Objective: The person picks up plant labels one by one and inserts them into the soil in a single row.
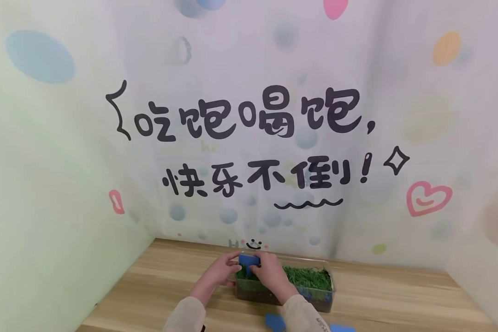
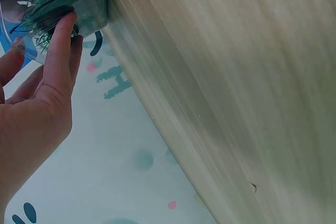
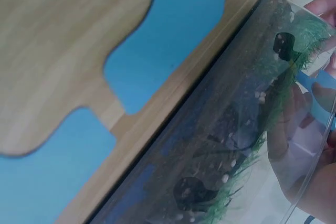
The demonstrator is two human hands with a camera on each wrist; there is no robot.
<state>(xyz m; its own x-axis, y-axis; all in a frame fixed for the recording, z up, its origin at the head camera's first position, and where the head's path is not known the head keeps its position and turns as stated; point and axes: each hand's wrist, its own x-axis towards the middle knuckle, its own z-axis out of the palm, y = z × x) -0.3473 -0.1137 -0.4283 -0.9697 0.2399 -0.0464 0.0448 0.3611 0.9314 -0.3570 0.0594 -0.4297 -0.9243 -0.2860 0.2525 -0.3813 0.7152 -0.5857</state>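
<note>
A clear plastic box [image 1: 284,295] holds dark soil topped with green grass [image 1: 307,277]. My right hand [image 1: 271,272] reaches over its near side and pinches a flat blue piece [image 1: 249,260] that stands upright at the left end of the grass. The blue piece's lower part is hidden. At the box's left end is my left hand [image 1: 219,272], its thumb close to the blue piece. In the left wrist view, the left fingers [image 2: 59,56] are fairly straight, with the tips against the box's clear wall.
Two more flat blue pieces, one with a rounded end [image 3: 157,51] and one with a curved edge [image 3: 63,156], lie on the wooden table [image 1: 382,299] before the box. Behind the table hangs a printed backdrop [image 1: 249,60] with black lettering. A pale wall [image 1: 45,184] rises on the left.
</note>
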